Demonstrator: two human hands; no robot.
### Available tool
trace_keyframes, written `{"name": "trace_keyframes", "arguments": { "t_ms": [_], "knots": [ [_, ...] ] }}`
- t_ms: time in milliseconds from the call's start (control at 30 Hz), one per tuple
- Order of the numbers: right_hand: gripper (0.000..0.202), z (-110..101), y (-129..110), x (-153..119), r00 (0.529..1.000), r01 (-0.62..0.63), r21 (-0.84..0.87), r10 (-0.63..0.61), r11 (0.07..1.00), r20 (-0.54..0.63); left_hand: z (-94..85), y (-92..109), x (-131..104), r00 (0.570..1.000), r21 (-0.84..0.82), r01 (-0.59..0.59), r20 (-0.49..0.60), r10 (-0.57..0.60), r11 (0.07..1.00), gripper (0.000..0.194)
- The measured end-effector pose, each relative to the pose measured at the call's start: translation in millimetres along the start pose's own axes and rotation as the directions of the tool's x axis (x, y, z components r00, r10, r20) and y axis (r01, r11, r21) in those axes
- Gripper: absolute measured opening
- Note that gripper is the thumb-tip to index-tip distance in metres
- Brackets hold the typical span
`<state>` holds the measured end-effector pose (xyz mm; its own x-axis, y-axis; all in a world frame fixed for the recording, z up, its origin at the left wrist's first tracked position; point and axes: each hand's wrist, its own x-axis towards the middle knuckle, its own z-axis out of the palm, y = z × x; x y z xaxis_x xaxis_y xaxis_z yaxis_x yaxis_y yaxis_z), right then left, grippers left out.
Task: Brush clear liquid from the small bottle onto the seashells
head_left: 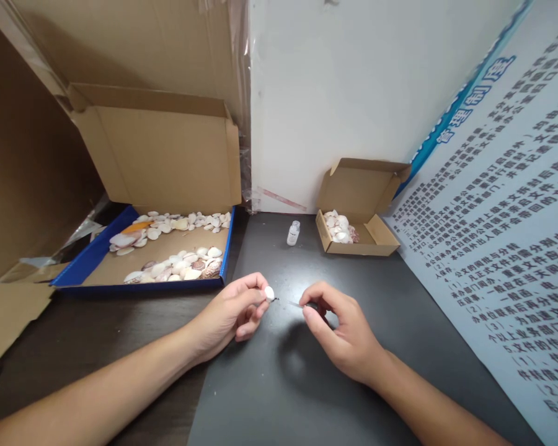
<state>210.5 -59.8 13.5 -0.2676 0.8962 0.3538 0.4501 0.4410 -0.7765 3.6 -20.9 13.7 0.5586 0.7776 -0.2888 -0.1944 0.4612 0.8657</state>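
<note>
My left hand (245, 305) pinches a small white shell (270, 293) between thumb and index finger, with the other fingers curled loosely below. A tiny dark bit (276, 299) shows at the lower right of the shell. Across a short gap, my right hand (337, 325) is closed on a slim dark-handled tool (312, 306). Its thin, pale tip points left toward the shell, apart from it; the exact kind of tool is hard to make out. Beyond both hands stands a small clear bottle (293, 234) with a white label, upright and seemingly without a cap.
On the left, an open blue-edged cardboard box (106, 272) holds several groups of shells (186, 263). A smaller open carton (363, 249) at the back right contains more shells (338, 227). A white wall and a printed poster (502, 204) border the dark table (260, 396).
</note>
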Motion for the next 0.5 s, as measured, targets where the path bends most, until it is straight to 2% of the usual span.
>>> {"name": "trace_keyframes", "arguments": {
  "t_ms": [100,300,500],
  "knots": [
    [0.005,-0.4,0.3,0.3,0.999,0.003,0.010,-0.002,1.000,-0.032,-0.4,-0.7,-0.2,1.000,0.009,0.003,0.009,-0.003,1.000,0.017],
    [0.006,1.1,0.8,2.4,0.999,-0.036,-0.029,0.037,0.999,0.027,0.1,-0.4,-0.6,1.000,0.019,-0.007,0.013,0.007,1.000,0.018],
    [0.006,0.1,0.4,0.4,1.000,0.019,0.011,-0.019,1.000,0.005,-0.3,-2.3,1.6,1.000,-0.005,-0.012,0.019,0.012,1.000,0.017]
  ]
}}
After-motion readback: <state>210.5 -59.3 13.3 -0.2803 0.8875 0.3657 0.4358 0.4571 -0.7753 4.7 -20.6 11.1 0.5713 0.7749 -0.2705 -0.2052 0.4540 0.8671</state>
